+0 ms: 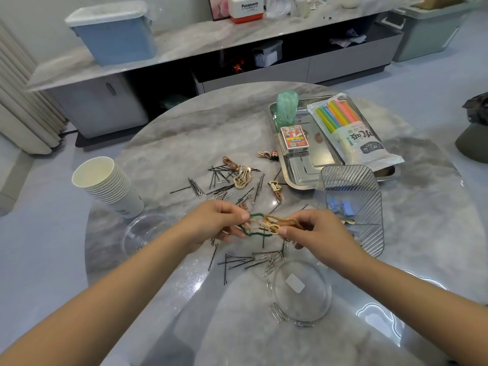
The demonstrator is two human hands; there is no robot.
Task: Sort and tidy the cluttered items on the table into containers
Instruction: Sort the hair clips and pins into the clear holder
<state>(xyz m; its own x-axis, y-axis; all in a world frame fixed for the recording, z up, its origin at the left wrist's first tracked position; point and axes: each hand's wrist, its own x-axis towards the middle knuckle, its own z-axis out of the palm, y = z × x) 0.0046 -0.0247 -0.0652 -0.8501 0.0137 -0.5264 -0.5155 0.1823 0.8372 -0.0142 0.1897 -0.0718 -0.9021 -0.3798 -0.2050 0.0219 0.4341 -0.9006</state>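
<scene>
Paper cups lie at nine o'clock on the table. The left hand pinches a green clip in the middle. The right hand pinches tan clips touching it. A clear bin stands at three o'clock.

cups left, tray right

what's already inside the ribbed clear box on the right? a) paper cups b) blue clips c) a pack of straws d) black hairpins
b: the small blue clips lie inside the ribbed clear box, while the black hairpins are loose on the table.
</scene>
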